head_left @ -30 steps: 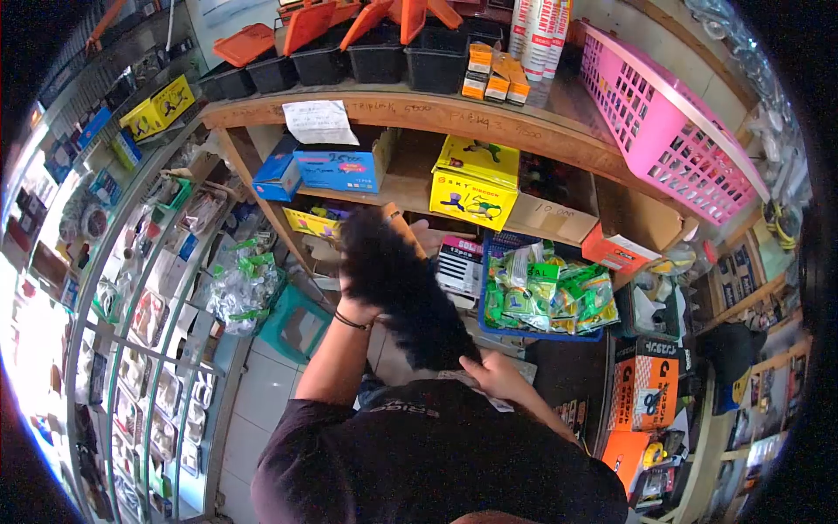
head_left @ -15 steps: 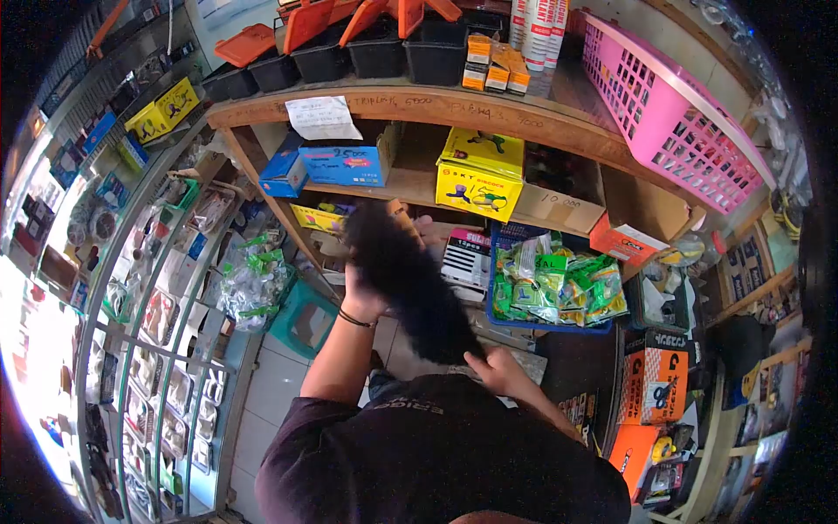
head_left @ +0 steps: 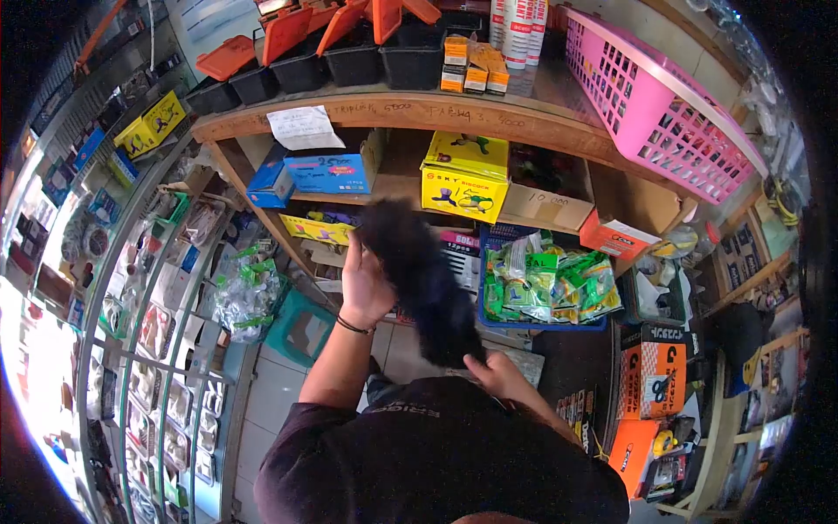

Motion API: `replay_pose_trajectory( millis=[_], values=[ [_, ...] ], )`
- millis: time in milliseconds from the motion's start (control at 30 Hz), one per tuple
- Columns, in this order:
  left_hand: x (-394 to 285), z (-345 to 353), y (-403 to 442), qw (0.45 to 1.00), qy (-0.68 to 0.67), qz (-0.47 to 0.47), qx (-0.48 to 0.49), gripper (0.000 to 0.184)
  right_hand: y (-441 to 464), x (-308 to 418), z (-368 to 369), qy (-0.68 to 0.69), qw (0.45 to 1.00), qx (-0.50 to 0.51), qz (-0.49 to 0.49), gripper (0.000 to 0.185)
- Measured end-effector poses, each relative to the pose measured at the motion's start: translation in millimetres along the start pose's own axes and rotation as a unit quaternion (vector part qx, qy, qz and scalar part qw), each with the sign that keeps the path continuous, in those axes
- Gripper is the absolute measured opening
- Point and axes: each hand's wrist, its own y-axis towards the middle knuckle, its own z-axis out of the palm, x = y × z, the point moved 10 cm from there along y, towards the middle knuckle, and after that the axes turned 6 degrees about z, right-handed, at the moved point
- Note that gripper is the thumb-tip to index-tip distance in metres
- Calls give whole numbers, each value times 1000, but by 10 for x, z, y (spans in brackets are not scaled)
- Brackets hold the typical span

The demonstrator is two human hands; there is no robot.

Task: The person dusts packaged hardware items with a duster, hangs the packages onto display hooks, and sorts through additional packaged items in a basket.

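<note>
A black fluffy duster-like thing [head_left: 428,279] slants across the middle, its upper end blurred. My right hand [head_left: 502,374] is closed on its lower end, near my shirt. Beside its upper left edge is my left hand [head_left: 367,284], palm turned toward the fluff, with one digit stretched upward. The other fingers of that hand, and anything in them, are hidden behind the black fluff.
Ahead, a wooden shelf [head_left: 401,106] bears black bins, small orange boxes and a pink basket [head_left: 646,113]. Below are a yellow box [head_left: 465,179], a blue box [head_left: 330,173] and a blue basket [head_left: 550,324] of green packets. Glass shelving stands left; a teal stool [head_left: 301,327] is beside it.
The brown-orange thing and the fingertips seen beside the fluff's upper end are no longer visible. The black fluff now covers that spot. The right hand keeps its hold.
</note>
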Motion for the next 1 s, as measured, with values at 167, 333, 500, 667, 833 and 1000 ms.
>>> replay_pose_trajectory(
  millis=[167,333,500,667,833,1000],
  values=[
    [77,73,-9,986,-156,-53,38,53,29,-115,9,31,999,-11,-15,45],
    [132,-53,40,999,5,-33,40,57,113,-297,163,-92,993,67,-25,51],
    [105,-97,56,998,-45,-25,-39,63,228,-561,75,37,999,-22,23,51],
    [288,97,101,990,44,-79,104,66,192,-298,158,-83,993,85,-18,46],
    [160,-46,79,999,-38,-12,-7,55,266,-494,49,-95,995,-21,28,42],
    [250,-18,213,996,-77,-42,7,62,184,-174,58,-28,996,-23,-78,40]
  ],
)
